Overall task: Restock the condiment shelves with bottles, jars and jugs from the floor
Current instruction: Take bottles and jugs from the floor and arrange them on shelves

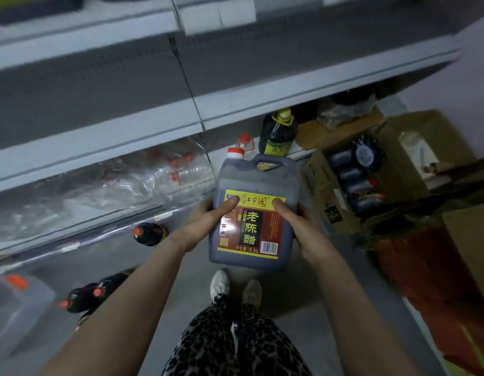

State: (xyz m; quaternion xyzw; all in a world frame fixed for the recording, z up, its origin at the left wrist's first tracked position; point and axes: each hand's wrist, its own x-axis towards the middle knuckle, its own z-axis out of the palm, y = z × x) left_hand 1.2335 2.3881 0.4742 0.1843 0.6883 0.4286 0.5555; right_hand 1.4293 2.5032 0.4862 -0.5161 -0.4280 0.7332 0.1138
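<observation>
I hold a large dark vinegar jug (258,183) with a red-and-yellow label and a red-white cap between both hands, above the floor in front of the shelves. My left hand (205,223) grips its left side with the thumb on the label. My right hand (303,229) grips its right side, thumb also on the label. Grey metal shelves (99,142) run across the left and top. The lowest shelf holds clear plastic-wrapped bottles (143,180) with red caps. A dark oil bottle (277,131) with a yellow cap stands on the low shelf behind the jug.
Dark bottles with orange caps stand on the floor at left (147,233) and lower left (83,295). An open cardboard box (325,202) with dark bottles sits at right, beside a red box (420,267). A translucent container (15,305) lies at far left. My feet (235,287) stand on grey floor.
</observation>
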